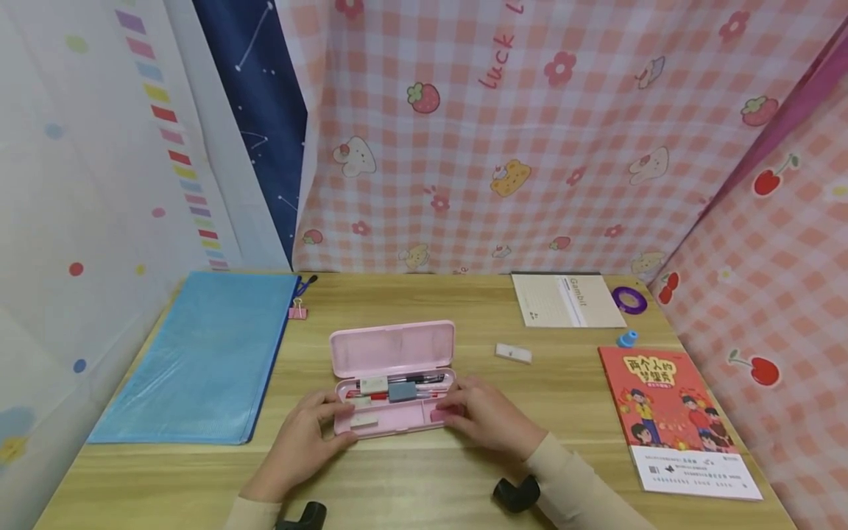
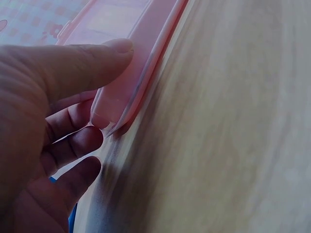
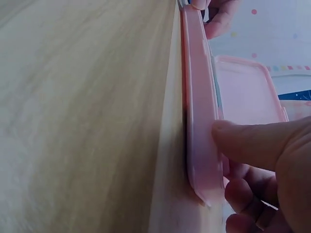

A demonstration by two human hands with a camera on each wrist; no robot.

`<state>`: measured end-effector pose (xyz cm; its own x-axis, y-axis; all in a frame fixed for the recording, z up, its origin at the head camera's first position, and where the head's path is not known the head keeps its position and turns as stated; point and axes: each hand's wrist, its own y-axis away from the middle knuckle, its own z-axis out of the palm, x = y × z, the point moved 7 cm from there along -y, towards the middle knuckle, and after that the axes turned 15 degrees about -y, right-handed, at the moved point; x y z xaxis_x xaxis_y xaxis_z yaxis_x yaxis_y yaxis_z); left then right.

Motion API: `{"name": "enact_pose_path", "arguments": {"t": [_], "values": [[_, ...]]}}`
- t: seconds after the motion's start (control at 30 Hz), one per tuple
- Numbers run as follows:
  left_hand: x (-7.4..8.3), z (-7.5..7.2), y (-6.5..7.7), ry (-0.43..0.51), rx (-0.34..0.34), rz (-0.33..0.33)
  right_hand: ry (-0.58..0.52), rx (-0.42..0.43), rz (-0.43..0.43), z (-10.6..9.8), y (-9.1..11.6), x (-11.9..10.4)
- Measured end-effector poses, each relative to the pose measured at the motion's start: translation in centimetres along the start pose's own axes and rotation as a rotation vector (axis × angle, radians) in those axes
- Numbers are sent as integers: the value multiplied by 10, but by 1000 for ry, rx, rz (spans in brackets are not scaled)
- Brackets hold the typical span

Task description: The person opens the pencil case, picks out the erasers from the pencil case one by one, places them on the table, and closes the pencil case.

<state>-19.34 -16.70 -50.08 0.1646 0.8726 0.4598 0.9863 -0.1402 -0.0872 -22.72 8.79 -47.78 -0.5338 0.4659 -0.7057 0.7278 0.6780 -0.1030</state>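
Observation:
A pink pencil case [image 1: 391,428] lies open on the table, its lid [image 1: 392,350] tipped back. Inside are black pens [image 1: 433,378], a red pen [image 1: 378,396], a grey-blue block [image 1: 401,391] and pale erasers [image 1: 364,420]. My left hand [image 1: 304,439] grips the case's left end, thumb on its near side, fingers around the corner. At the other end, my right hand [image 1: 489,417] holds the case with its thumb [image 3: 238,138] against the front wall. A small bright pink piece [image 1: 437,415] shows beside the right fingertips; whether they touch it is unclear.
A blue folder [image 1: 199,353] lies left, with a pink binder clip [image 1: 298,313] beside it. To the right are a white eraser [image 1: 513,353], a notebook [image 1: 566,300], purple tape [image 1: 629,300], a small blue object [image 1: 627,338] and a red book [image 1: 669,405]. Patterned cloth surrounds the table.

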Motion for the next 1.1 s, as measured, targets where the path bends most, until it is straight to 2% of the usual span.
{"name": "enact_pose_path", "arguments": {"t": [0.4,0.47,0.57,0.67,0.83,0.93,1.1], "values": [[-2,0,0,-7,-4,-10,-67,42,4,-4,-3,4],[-2,0,1,-5,-3,-10,-99,67,6,-10,-1,4],[-1,0,0,1,-5,-4,-166,128,17,-30,7,9],[0,1,0,6,-7,0,-168,205,44,-59,21,25],[0,3,-1,5,-17,-10,-79,302,203,-94,50,66],[0,3,0,3,-16,-10,-40,314,273,-101,62,86],[-1,3,0,-12,-5,-2,-4,288,305,-99,66,99]]}}
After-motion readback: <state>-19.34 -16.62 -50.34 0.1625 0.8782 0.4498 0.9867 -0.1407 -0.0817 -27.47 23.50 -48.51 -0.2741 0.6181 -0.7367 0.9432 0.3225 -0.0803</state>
